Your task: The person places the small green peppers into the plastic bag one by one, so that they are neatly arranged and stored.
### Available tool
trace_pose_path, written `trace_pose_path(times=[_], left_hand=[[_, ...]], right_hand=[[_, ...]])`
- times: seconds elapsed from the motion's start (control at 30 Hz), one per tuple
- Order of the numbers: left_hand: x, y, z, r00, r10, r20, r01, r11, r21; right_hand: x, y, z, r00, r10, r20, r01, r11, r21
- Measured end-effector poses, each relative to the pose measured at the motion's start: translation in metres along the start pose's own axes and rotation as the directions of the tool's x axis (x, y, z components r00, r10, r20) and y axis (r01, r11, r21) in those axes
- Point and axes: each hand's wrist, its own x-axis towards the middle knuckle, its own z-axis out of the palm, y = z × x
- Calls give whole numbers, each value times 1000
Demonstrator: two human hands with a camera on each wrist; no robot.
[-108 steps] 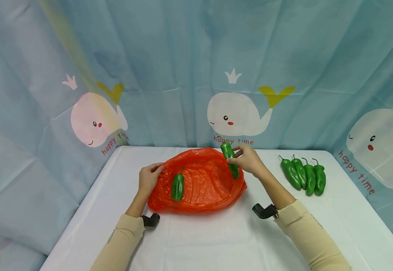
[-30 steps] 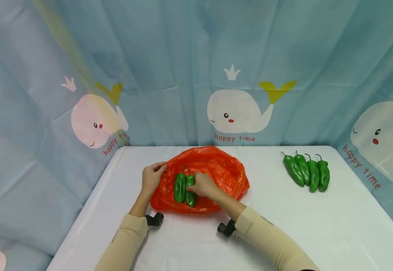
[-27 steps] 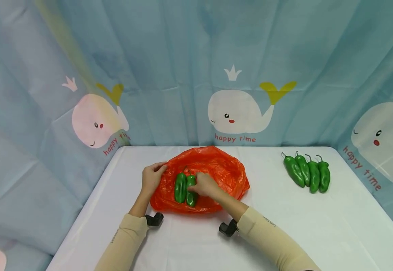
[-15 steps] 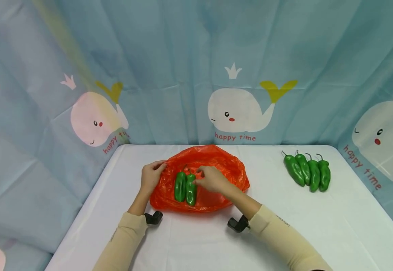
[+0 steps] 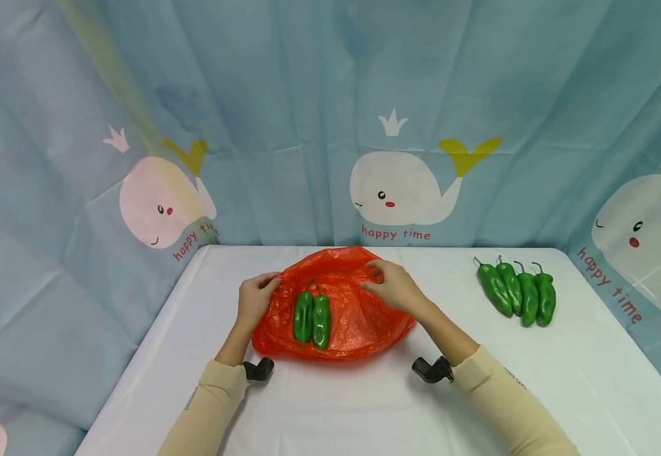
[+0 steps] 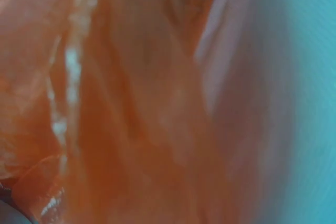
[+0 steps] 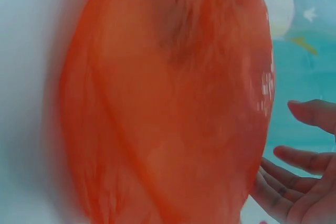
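Two green peppers [image 5: 321, 322] lie side by side, stems away from me, in the left half of a spread red plastic bag [image 5: 355, 320]. At the bag's left rim my left hand [image 5: 254, 297] pinches the plastic between thumb and fingers. My right hand [image 5: 394, 286] hovers over the bag's right side with its fingers loosely bent and nothing between them. In the right wrist view the fingers of the right hand [image 7: 304, 182] are spread beside the bag's edge. Blurred red plastic [image 6: 147, 129] fills most of the left wrist view, and the left fingers cannot be made out there.
Several more green peppers [image 5: 515, 291] lie in a row on the right of the white table [image 5: 353, 405]. A blue curtain [image 5: 284, 126] with whale prints hangs behind the table. A small black camera [image 5: 433, 370] sits on each wrist.
The right hand set a second pepper beside the first in the bag, let go, and drew back to the right. The left hand keeps its place on the bag's rim.
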Motion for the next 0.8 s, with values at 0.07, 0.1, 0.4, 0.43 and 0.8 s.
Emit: trace_pose_path(times=[0.07,0.1,0.4,0.43,0.8], left_hand=[[0,0,0,1000,-2,1,2,1000,3],[0,-1,0,1000,-5,2,5,1000,3],[-2,0,0,1000,-4,-3,4,1000,-2],[-2,0,0,1000,-4,-3,4,1000,-1],[-3,1,0,1000,-8,-4,8,1000,-17]], right_hand=[[-1,5,-5,1000,9,-6,-9,1000,11],[-1,8,-7,1000,14,-7,-14,1000,18],[-4,29,-31,998,34,-56,-35,999,-9],[-5,31,-34,997,35,-63,-36,999,-13],[-7,59,-61,992,47,-119,-56,996,-73]])
